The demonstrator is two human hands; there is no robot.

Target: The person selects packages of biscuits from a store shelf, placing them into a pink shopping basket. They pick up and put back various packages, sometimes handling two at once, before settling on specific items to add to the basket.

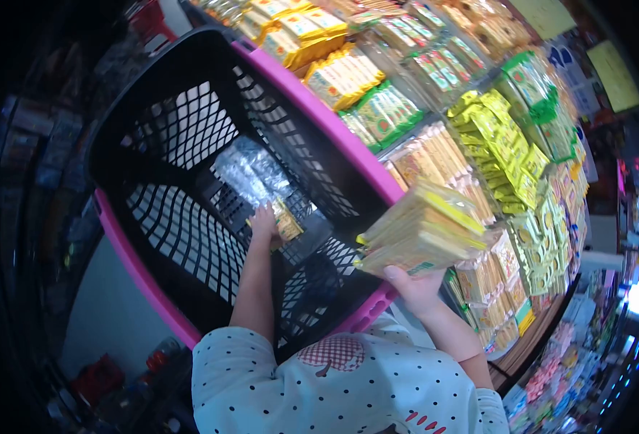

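One black basket (320,107) with a pink rim contains clear plastic packaging (246,172) and one yellow packet (288,221). The packet lies under and just right of the left hand (264,219), which touches it; how far its fingers close I cannot tell. At the rim, the right hand (412,288) grips at least two clear, yellow-edged snack packs (422,226), stacked above its thumb.

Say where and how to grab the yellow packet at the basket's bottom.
Probably pinch the yellow packet across its narrow width, coming from above: it looks oblong, and the basket has mesh walls all round but an open top. The left hand is at its side.
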